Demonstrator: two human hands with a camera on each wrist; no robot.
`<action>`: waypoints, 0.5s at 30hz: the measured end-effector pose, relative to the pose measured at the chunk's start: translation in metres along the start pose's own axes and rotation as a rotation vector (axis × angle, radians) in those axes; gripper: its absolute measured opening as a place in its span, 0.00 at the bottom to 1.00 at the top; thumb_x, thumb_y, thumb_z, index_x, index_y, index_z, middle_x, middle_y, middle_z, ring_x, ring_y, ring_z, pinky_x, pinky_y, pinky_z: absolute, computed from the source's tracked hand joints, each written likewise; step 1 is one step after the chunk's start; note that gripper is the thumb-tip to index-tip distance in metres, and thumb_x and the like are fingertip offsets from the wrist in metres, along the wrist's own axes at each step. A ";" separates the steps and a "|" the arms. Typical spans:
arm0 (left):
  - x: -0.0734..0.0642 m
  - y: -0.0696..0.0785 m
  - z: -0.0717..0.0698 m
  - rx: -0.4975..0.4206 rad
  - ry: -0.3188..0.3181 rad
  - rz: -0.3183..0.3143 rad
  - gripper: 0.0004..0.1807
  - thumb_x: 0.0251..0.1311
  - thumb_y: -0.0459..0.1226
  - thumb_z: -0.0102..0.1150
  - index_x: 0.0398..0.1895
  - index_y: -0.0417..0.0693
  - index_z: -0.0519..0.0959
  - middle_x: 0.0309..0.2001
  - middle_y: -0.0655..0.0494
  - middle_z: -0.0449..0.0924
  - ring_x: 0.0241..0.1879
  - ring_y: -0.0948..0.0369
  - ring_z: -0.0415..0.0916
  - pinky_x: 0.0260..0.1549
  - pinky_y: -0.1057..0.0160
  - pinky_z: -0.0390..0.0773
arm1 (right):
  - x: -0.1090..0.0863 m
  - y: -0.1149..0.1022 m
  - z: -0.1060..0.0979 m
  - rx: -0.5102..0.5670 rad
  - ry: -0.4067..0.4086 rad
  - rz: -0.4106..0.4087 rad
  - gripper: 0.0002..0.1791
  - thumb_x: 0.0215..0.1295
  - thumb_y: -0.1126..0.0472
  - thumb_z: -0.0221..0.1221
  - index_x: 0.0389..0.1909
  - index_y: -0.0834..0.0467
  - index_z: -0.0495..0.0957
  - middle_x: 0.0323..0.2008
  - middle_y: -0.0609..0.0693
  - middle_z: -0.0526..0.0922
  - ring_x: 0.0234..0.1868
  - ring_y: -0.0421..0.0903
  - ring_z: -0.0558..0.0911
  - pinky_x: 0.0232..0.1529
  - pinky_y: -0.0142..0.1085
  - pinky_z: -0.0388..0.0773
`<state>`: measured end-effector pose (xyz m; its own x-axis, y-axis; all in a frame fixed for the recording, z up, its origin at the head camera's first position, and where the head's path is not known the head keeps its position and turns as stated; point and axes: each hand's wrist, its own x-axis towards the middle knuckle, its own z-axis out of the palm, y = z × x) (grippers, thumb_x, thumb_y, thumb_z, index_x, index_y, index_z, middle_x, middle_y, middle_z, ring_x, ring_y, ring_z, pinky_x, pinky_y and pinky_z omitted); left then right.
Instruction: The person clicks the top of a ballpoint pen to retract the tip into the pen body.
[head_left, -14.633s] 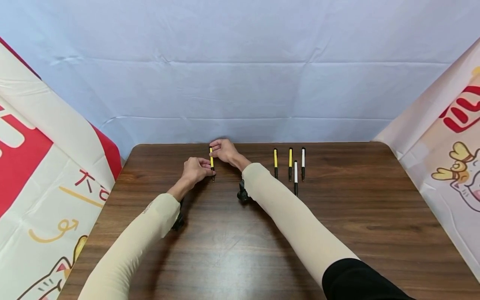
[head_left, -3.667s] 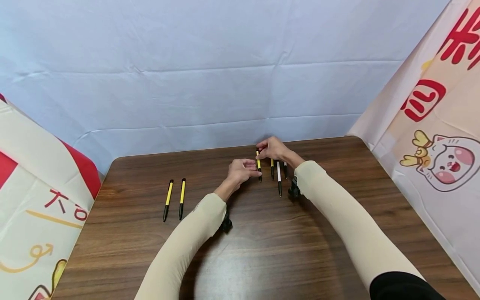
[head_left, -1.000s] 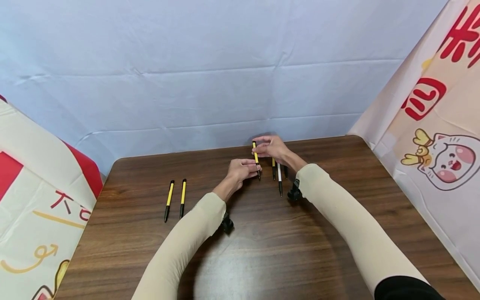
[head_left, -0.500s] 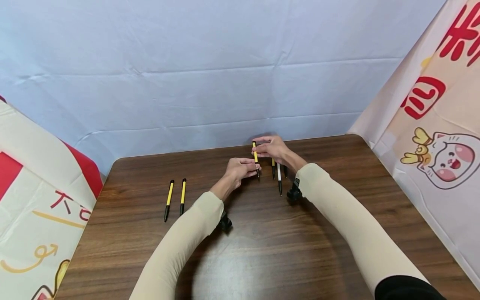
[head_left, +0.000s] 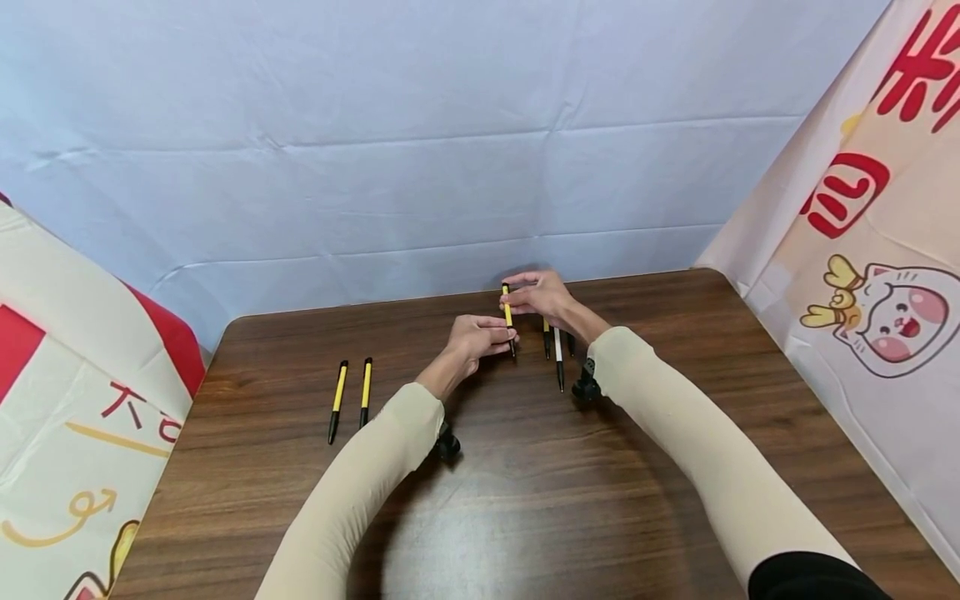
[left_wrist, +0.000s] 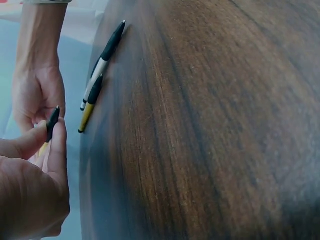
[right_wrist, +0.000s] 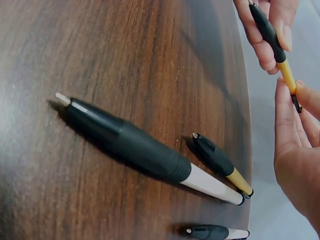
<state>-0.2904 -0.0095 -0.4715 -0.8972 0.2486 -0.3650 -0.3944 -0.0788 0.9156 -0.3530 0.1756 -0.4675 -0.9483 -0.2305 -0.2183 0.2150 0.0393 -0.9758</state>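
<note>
A yellow pen with a black grip [head_left: 507, 313] is held between both hands over the back of the table. My left hand [head_left: 474, 338] pinches its black grip between thumb and fingers, and the metal tip pokes out past them in the right wrist view. Around the yellow barrel's clip end, my right hand [head_left: 546, 297] pinches with thumb and fingertips. Close to the right hand lie another yellow pen [right_wrist: 237, 177], a white pen [right_wrist: 212, 185] and a second white pen [right_wrist: 235, 233]. The right hand partly covers these three in the head view.
Two yellow pens, the outer one [head_left: 338, 402] and the inner one [head_left: 366, 392], lie side by side left of the left forearm. The wooden table's back edge [head_left: 390, 302] meets a pale cloth backdrop [head_left: 420, 200]. Printed cloths hang at both sides.
Two yellow pens have come to lie at the left since the earliest frame. Both hands have lifted a third yellow pen from the table and shifted slightly left with it.
</note>
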 end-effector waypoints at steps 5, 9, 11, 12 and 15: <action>-0.001 0.000 -0.002 -0.004 -0.005 0.008 0.19 0.66 0.23 0.68 0.58 0.22 0.80 0.38 0.41 0.91 0.37 0.56 0.91 0.39 0.63 0.90 | -0.001 0.001 0.002 0.000 0.001 -0.012 0.24 0.71 0.74 0.65 0.67 0.69 0.77 0.44 0.61 0.91 0.44 0.49 0.92 0.59 0.49 0.85; -0.001 -0.001 -0.003 -0.001 -0.010 0.007 0.19 0.66 0.23 0.69 0.58 0.22 0.80 0.36 0.43 0.91 0.37 0.56 0.91 0.38 0.64 0.90 | -0.001 0.003 0.003 -0.004 0.000 -0.016 0.25 0.70 0.74 0.66 0.67 0.68 0.77 0.43 0.60 0.91 0.44 0.49 0.92 0.54 0.45 0.88; -0.002 -0.001 -0.003 -0.001 -0.009 0.005 0.19 0.65 0.24 0.69 0.58 0.23 0.81 0.36 0.44 0.91 0.37 0.56 0.91 0.38 0.65 0.90 | -0.001 0.004 0.004 -0.010 -0.002 -0.018 0.25 0.70 0.74 0.66 0.67 0.68 0.78 0.44 0.61 0.91 0.44 0.48 0.91 0.52 0.42 0.89; -0.002 -0.002 -0.003 -0.005 -0.010 0.005 0.19 0.65 0.23 0.69 0.57 0.23 0.81 0.36 0.44 0.91 0.37 0.56 0.91 0.38 0.65 0.90 | -0.001 0.005 0.004 -0.014 -0.003 -0.017 0.25 0.70 0.74 0.66 0.67 0.68 0.78 0.44 0.61 0.91 0.44 0.48 0.91 0.51 0.41 0.89; -0.002 -0.002 -0.004 -0.015 -0.016 0.005 0.18 0.65 0.23 0.69 0.57 0.22 0.81 0.36 0.43 0.91 0.37 0.56 0.91 0.38 0.64 0.90 | -0.002 0.005 0.004 -0.028 -0.002 -0.018 0.25 0.70 0.74 0.66 0.67 0.67 0.78 0.46 0.62 0.90 0.44 0.48 0.91 0.51 0.41 0.89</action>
<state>-0.2880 -0.0136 -0.4735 -0.8958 0.2639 -0.3576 -0.3931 -0.0948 0.9146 -0.3487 0.1721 -0.4720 -0.9516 -0.2331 -0.2003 0.1910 0.0623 -0.9796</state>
